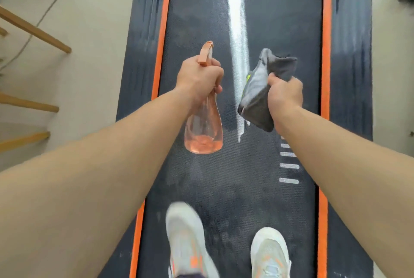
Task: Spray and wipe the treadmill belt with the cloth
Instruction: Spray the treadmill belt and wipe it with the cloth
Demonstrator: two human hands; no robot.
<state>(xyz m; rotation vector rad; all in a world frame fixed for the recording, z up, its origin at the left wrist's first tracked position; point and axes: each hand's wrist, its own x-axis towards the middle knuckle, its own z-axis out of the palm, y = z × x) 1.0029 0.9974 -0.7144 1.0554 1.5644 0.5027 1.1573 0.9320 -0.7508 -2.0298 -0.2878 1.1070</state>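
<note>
Scene: a person stands on a dark, textured treadmill belt (pixel 244 188), both bare forearms stretched forward over it, seen from above.
Left hand: the left hand (pixel 199 78) is wrapped tight around the neck of a translucent orange plastic spray bottle (pixel 203 129), fingers curled fully closed just under the orange trigger head (pixel 205 53).
Spray bottle: it hangs tilted, nozzle pointing away from the person, rounded base toward the camera, held clear above the belt; a little liquid appears to sit in the base.
Right hand: the right hand (pixel 284 96) is clenched on a folded dark grey cloth (pixel 264 89), fingers closed over its right edge.
Cloth: bunched and hanging in the air over the belt, paler grey on its left face, with a small yellow-green patch showing there; it is near the bottle but not touching it.
Belt: a bright streak of reflected light runs down its centre between the two hands; short white dash marks (pixel 289 166) sit near the right forearm.
Frame: orange side strips (pixel 326 53) border the belt on both sides.
Feet: two pale sneakers with orange accents (pixel 268 253) rest on the near end of the belt.
Surroundings: wooden slats (pixel 35 28) stand at the left, over a pale floor.
</note>
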